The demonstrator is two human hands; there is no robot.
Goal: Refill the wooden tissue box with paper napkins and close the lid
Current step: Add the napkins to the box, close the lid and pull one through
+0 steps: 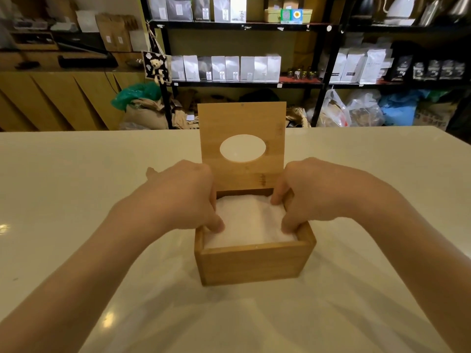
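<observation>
The wooden tissue box (251, 263) stands in the middle of the white table, straight in front of me. Its lid (242, 123), with an oval opening, stands upright at the box's far edge. A stack of white paper napkins (251, 222) fills the box almost to the rim. My left hand (182, 197) rests over the box's left wall, fingertips pressed onto the napkins along that side. My right hand (313, 192) does the same at the right wall, fingers curled down onto the stack's right edge.
The white table (76, 200) stretches wide on both sides. Behind it are black shelves (244, 84) with white and dark bags, sacks and plastic bags on the floor, and a wooden counter (51, 98) at the left.
</observation>
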